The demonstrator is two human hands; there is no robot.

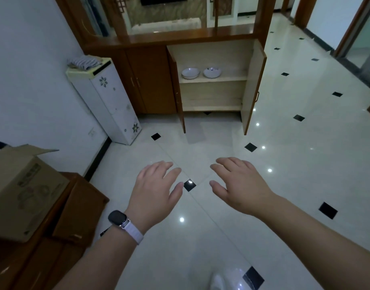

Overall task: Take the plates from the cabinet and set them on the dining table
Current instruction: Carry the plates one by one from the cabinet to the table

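Well short of the open cabinet (254, 80), a person's left grip (156, 186) and right grip (240, 185) reach forward empty, fingers spread and relaxed, seemingly ready for the plates (190, 72) sitting side by side on its upper shelf (232, 77).

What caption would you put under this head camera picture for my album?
Left hand and right hand hover open before the open cabinet, white plates on its shelf.
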